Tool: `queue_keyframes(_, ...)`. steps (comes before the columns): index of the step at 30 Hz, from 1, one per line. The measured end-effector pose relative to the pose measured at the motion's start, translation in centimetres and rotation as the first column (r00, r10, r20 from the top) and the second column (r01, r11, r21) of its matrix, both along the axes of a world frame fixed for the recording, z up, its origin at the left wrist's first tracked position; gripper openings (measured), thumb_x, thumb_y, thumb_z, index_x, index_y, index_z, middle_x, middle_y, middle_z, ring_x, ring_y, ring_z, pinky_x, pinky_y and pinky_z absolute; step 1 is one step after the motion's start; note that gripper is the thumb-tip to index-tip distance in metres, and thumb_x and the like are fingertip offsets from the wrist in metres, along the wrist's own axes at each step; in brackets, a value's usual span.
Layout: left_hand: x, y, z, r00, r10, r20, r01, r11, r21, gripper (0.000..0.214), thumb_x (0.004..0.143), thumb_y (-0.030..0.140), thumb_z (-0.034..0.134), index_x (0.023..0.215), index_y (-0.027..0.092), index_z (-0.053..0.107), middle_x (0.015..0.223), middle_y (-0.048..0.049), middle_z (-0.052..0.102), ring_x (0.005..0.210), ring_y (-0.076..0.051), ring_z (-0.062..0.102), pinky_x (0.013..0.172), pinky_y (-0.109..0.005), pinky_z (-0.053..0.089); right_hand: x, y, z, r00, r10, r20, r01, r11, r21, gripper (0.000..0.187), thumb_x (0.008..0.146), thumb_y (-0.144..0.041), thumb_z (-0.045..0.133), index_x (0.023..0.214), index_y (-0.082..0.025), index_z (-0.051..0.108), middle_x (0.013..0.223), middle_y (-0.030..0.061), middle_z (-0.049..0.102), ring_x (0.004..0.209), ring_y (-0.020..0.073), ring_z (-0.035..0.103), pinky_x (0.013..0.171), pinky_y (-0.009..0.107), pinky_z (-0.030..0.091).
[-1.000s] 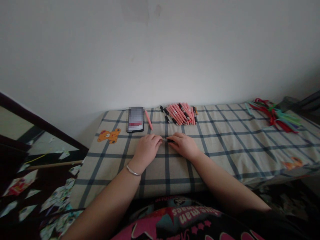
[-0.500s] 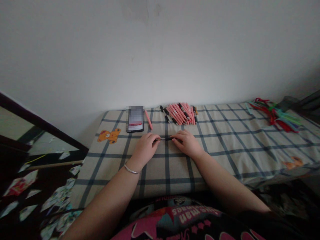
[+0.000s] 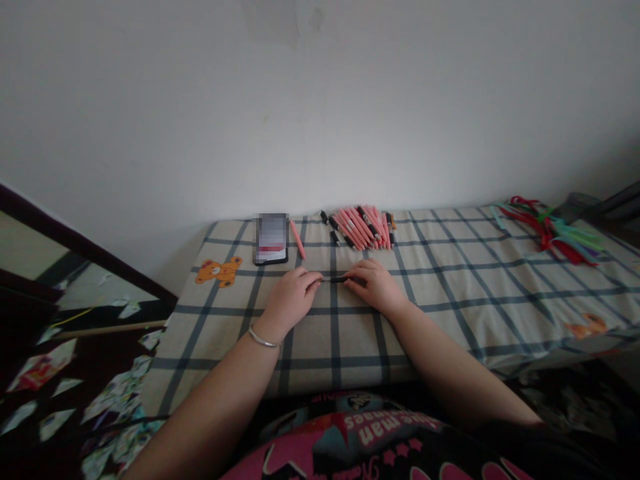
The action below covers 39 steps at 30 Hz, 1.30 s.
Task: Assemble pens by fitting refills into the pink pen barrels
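Note:
A thin dark pen [image 3: 336, 280] lies level between my two hands, just above or on the checked cloth. My left hand [image 3: 295, 293] is closed in a pinch on its left end. At the other end, the fingers of my right hand [image 3: 373, 285] are closed round it. Both tips of the pen are hidden by my fingers. Beyond my hands is a pile of pink and black pens [image 3: 363, 228]. A single pink pen [image 3: 298, 240] lies apart, to the left of that pile.
A phone [image 3: 271, 248] with a blurred screen lies left of the single pink pen. Red, green and blue strips [image 3: 555, 233] are heaped at the far right. The checked cloth [image 3: 445, 267] covers the table against the wall. Paper scraps [image 3: 117, 400] litter the lower left.
Both hands keep their grip on the pen with almost no movement. The left fingertips sit very slightly further right.

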State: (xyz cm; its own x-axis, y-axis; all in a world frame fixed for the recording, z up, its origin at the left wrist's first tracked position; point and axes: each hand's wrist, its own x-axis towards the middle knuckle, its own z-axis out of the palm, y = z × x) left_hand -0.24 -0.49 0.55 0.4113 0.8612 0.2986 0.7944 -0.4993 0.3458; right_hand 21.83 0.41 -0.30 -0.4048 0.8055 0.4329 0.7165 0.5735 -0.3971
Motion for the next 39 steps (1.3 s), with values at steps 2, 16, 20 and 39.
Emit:
queue_keyframes(2, 0.00, -0.02, 0.08, 1.000, 0.003, -0.002, -0.003, 1.000, -0.005, 0.021, 0.089, 0.024, 0.049, 0.101, 0.021, 0.066, 0.090, -0.0040, 0.062, 0.086, -0.018, 0.058, 0.077, -0.030, 0.046, -0.01, -0.01, 0.01, 1.000, -0.009, -0.002, 0.009, 1.000, -0.007, 0.010, 0.079, -0.023, 0.065, 0.088, -0.021, 0.070, 0.084, 0.0040, 0.066, 0.084, 0.0198, 0.058, 0.079, 0.034, 0.047)
queue_keyframes(16, 0.03, -0.07, 0.03, 1.000, 0.000, 0.023, 0.000, 1.000, -0.010, 0.020, 0.088, 0.023, 0.049, 0.099, 0.021, 0.066, 0.091, -0.0034, 0.063, 0.087, -0.018, 0.059, 0.076, -0.031, 0.047, 0.00, -0.04, -0.10, 1.000, -0.008, -0.023, 0.008, 1.000, -0.004, 0.011, 0.075, -0.020, 0.068, 0.087, -0.021, 0.069, 0.083, 0.0036, 0.064, 0.083, 0.0194, 0.057, 0.077, 0.033, 0.047)
queue_keyframes(20, 0.06, -0.10, 0.07, 0.999, 0.003, 0.041, -0.003, 1.000, -0.008, 0.020, 0.089, 0.022, 0.049, 0.098, 0.021, 0.066, 0.091, -0.0035, 0.063, 0.087, -0.018, 0.059, 0.077, -0.031, 0.047, 0.04, -0.07, 0.04, 1.000, -0.018, -0.025, 0.019, 0.999, 0.034, 0.013, 0.077, -0.024, 0.066, 0.090, -0.022, 0.068, 0.086, 0.0042, 0.064, 0.084, 0.0200, 0.057, 0.079, 0.035, 0.047)
queue_keyframes(39, -0.03, -0.02, 0.07, 0.998, 0.007, 0.064, -0.006, 1.000, -0.010, 0.021, 0.089, 0.022, 0.047, 0.098, 0.021, 0.066, 0.091, -0.0041, 0.063, 0.087, -0.018, 0.059, 0.079, -0.031, 0.047, 0.43, 0.22, -0.31, 0.995, -0.078, -0.062, 0.080, 0.996, 0.035, 0.009, 0.080, -0.029, 0.063, 0.078, -0.023, 0.069, 0.092, 0.0044, 0.067, 0.089, 0.0214, 0.059, 0.084, 0.041, 0.044)
